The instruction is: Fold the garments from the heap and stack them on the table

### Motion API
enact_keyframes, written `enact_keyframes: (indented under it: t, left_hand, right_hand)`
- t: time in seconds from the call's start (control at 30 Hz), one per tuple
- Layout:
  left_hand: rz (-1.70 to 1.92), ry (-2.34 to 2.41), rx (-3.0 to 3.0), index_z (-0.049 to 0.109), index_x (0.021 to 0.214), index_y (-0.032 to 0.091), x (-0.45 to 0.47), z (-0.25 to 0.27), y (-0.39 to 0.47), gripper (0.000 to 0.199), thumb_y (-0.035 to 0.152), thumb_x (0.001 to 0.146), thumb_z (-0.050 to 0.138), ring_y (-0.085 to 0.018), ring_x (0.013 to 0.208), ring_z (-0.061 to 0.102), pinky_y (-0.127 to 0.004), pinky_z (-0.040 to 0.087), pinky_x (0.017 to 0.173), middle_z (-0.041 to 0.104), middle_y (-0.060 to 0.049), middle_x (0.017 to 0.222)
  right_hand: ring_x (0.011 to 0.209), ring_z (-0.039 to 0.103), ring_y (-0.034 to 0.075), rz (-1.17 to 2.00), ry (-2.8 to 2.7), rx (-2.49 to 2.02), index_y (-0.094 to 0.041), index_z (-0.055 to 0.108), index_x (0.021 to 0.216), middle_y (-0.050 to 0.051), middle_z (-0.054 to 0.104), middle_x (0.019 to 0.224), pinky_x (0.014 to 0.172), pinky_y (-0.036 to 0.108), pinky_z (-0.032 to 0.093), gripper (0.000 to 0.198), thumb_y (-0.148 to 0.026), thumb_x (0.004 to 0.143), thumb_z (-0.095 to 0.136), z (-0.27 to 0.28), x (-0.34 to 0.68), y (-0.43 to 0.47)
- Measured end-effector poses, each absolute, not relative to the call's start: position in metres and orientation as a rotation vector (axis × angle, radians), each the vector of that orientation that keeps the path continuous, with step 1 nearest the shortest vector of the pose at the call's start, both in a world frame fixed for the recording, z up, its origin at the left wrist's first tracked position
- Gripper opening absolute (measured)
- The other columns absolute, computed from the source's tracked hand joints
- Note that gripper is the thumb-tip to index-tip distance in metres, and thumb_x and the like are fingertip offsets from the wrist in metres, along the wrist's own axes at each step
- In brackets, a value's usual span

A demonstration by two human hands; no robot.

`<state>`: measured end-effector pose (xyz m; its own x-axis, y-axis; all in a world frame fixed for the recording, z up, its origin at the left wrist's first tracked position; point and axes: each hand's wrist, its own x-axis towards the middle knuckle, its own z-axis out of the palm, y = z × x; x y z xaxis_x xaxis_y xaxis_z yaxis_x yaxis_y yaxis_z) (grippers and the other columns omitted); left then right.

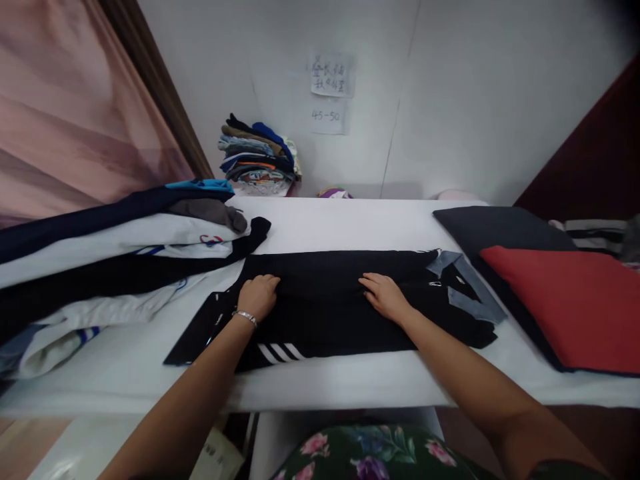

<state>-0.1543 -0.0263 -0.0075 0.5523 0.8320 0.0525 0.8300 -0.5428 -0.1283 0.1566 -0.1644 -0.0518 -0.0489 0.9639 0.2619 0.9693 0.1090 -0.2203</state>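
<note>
Right hand (385,295) is lying on the black jacket (320,313), fingers loose and a bit apart, not gripping anything. The left hand (259,295), the one with the silver bracelet (245,318) on its wrist, is on the jacket too, closer to the left end. Its fingers are kinda bunched, so I honestly can't tell if it's pinching cloth or just pressing.

The jacket is spread sideways across the middle of the white table (340,223), near the front edge, with white stripes (280,353) at the lower left and a strip of denim (470,293) at the right end. Just right of that there's a red folded garment (575,307) overlapping a dark grey one (500,227). Loose clothes (115,240) sprawl over the left side, and a tall folded stack (257,153) sits by the back wall.
</note>
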Motion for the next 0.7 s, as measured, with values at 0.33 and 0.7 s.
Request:
enact_keyframes:
  t: [0.33,0.7]
  left_hand:
    - [-0.109,-1.16,-2.69,0.059,0.126,0.022,-0.154,-0.012,-0.013,0.054,0.01,0.075,0.047,-0.026,0.124,0.05,-0.047,0.03,0.105,0.06,-0.009,0.131]
    - [0.278,-1.63,-2.831,0.072,0.104,0.024,-0.139,0.01,0.047,0.032,0.032,0.082,0.05,-0.023,0.102,0.065,-0.026,0.046,0.081,0.072,-0.005,0.11]
  right_hand:
    - [0.115,0.059,0.021,0.073,-1.931,-1.983,-0.024,0.064,0.12,0.005,0.065,0.124,0.097,0.038,0.046,0.035,-0.018,0.089,0.048,-0.038,0.157,-0.152]
    - [0.092,0.064,0.02,0.422,-1.982,-2.119,-0.023,0.073,0.099,0.003,0.073,0.099,0.08,0.027,0.046,0.026,-0.015,0.081,0.056,0.003,0.209,-0.119]
